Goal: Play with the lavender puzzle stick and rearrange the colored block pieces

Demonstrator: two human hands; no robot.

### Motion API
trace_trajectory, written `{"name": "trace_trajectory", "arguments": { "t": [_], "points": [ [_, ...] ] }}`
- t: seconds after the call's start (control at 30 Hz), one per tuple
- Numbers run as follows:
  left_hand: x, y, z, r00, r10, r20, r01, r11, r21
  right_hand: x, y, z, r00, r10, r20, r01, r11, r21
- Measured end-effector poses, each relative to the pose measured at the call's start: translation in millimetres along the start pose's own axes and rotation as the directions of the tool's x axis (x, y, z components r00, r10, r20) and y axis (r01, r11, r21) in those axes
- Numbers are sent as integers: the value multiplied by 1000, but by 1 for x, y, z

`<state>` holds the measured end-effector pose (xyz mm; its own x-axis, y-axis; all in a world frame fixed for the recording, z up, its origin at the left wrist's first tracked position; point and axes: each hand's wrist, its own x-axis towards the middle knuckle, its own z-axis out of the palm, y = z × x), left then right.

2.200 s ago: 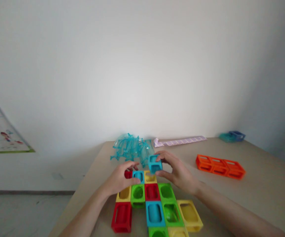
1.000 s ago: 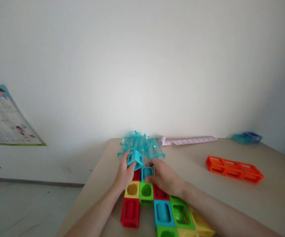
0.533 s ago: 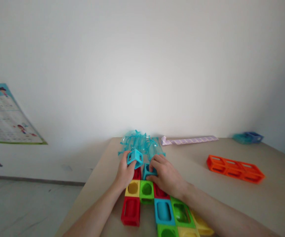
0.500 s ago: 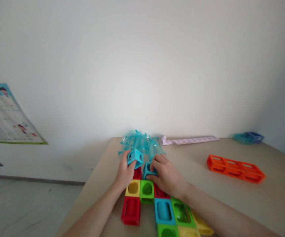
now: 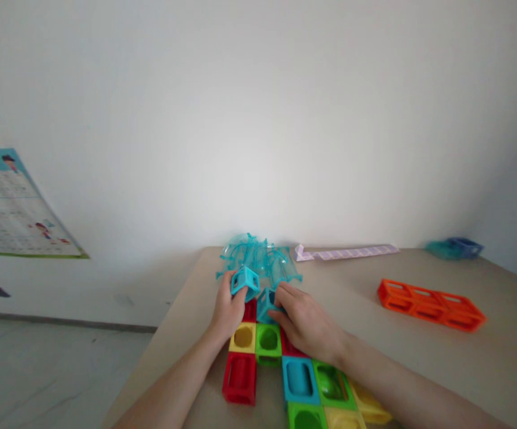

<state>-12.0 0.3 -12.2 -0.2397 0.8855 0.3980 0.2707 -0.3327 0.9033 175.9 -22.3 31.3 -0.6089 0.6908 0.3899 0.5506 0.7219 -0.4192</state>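
Observation:
My left hand [image 5: 230, 311] holds a small hollow light-blue cube [image 5: 244, 281] tilted above the far end of a flat patch of joined coloured cubes [image 5: 285, 369] in red, yellow, green and blue. Right beside it my right hand [image 5: 305, 325] pinches a second light-blue cube [image 5: 265, 304] that sits in the patch's far row and is lifted at an angle. A red cube [image 5: 250, 310] shows between the two hands. My right palm hides part of the far row.
A heap of clear teal curved pieces [image 5: 258, 262] lies just beyond the hands. A lilac strip [image 5: 345, 252] lies at the wall. An orange block row [image 5: 430, 304] lies to the right, teal and blue boxes [image 5: 452, 248] far right. The table's left edge [image 5: 169, 333] is near.
The light-blue cube went from my right hand to my left. My right hand dropped onto the far row and has tipped the blue cube there up out of its flat position.

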Motion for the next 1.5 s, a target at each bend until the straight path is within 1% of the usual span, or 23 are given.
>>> {"name": "trace_trajectory", "arguments": {
  "t": [0.13,0.23,0.3,0.4,0.43,0.47,0.5,0.57,0.63,0.67,0.73,0.83,0.93,1.03,1.1,1.23,1.4,1.5],
  "points": [
    [1,-1,0,998,-22,-50,20,999,-26,1,5,4,996,70,-58,-57,978,203],
    [2,-4,0,995,-51,-91,46,998,-51,2,10,8,985,167,-44,-139,917,374],
    [3,-6,1,990,-79,-114,71,995,-72,3,12,10,975,224,-14,-183,830,527],
    [5,-7,1,989,-103,-104,92,990,-105,5,14,8,961,276,2,-187,643,743],
    [6,-6,1,990,-100,-95,89,990,-114,6,14,7,954,298,-20,-169,594,786],
    [6,-5,1,992,-91,-86,80,990,-119,6,14,7,944,326,-56,-146,564,812],
    [6,-3,0,995,-75,-72,66,990,-123,7,14,6,929,356,-104,-120,554,824],
    [4,2,-1,999,-33,-10,31,989,-144,8,14,6,895,401,-194,-76,568,820],
    [2,8,-3,996,2,88,14,982,-186,8,15,7,881,407,-242,-46,582,812],
    [1,11,-3,990,14,137,14,978,-207,8,15,7,885,394,-247,-35,586,809],
    [0,15,-5,980,24,197,19,977,-211,6,15,9,913,341,-225,-29,603,797],
    [0,16,-6,980,14,198,21,984,-177,3,14,10,950,256,-177,-41,668,743],
    [2,12,-7,981,-1,194,35,984,-173,1,13,10,960,222,-173,-39,712,701],
    [2,9,-10,959,21,283,20,990,-140,1,12,8,960,199,-198,-20,754,657],
    [1,7,-11,943,27,331,14,992,-122,2,12,6,964,160,-214,5,789,615],
    [1,3,-12,938,29,346,15,992,-124,1,10,3,973,72,-218,64,827,558],
    [2,-3,-12,946,51,320,-12,992,-122,1,9,3,977,65,-202,51,854,519],
    [2,-4,-13,960,47,277,-13,992,-123,1,6,-2,980,67,-187,20,903,429]
  ]
}}
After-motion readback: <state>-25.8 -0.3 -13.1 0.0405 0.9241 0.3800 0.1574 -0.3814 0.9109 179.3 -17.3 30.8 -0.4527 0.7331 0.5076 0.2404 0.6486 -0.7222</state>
